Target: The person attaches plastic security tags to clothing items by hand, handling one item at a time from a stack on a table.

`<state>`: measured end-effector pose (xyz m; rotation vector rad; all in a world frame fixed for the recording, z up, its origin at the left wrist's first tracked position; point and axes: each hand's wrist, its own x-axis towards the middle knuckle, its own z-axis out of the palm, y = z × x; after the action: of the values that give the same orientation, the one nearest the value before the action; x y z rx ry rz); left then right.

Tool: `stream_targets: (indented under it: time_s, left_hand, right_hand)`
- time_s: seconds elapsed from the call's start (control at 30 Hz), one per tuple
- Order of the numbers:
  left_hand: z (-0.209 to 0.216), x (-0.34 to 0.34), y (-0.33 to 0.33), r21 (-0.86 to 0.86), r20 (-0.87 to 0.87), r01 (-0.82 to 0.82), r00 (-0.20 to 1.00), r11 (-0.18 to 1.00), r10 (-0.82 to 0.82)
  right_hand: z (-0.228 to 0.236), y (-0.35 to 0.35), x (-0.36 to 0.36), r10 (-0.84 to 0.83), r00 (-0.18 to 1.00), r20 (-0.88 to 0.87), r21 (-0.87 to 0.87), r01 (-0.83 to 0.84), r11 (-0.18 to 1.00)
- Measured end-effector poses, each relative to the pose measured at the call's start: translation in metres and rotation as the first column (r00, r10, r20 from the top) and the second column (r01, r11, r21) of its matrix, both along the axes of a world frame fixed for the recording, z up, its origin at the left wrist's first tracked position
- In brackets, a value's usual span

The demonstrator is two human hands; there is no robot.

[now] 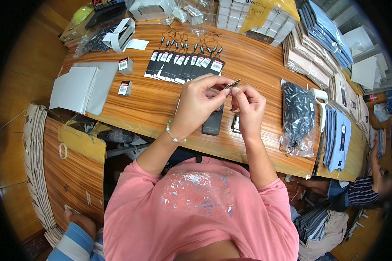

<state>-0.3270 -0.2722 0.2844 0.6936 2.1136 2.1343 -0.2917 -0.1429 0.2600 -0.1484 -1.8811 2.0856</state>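
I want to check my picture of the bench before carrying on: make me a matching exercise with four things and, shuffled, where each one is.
Things:
1. small card
2. black tags
3. clear bag
4. paper sheets

Places:
A. toward the right end of the table
B. toward the left end of the table
C. at the fingers of the left hand
D. in an overlapping row beyond the hands

Pairs: 1-C, 2-D, 3-A, 4-B
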Motion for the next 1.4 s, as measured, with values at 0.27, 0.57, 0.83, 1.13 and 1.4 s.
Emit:
stream_targets:
  time_s: [0.27, 0.57, 0.83, 1.13, 1.4]
  left_hand:
    - [0.007, -0.001, 0.002, -0.022, -0.018, 0.013, 1.0, 1.0, -0.013]
    - [0.01, -0.002, 0.001, -0.069, -0.035, 0.066, 0.997, 0.995, -0.068]
    - [0.005, -0.003, 0.005, -0.051, -0.059, 0.042, 0.997, 0.998, -0.045]
    - [0.006, -0.004, -0.001, -0.034, -0.172, -0.011, 0.985, 0.999, 0.005]
    - [0.003, -0.003, -0.003, 0.037, -0.034, 0.079, 0.996, 0.996, -0.078]
  right_hand:
    - [-0.002, 0.006, -0.006, -0.045, 0.898, -0.438, 0.63, 0.342, 0.697]
    - [0.006, 0.006, 0.0, -0.051, 0.985, -0.163, 0.28, 0.096, 0.955]
    - [-0.001, 0.003, -0.001, -0.021, 0.998, -0.062, 0.0, 0.021, 1.0]
    - [0.011, 0.019, -0.001, 0.236, 0.971, 0.026, 0.045, -0.237, 0.971]
    - [0.012, 0.026, 0.004, 0.055, 0.996, -0.067, 0.434, -0.021, 0.901]
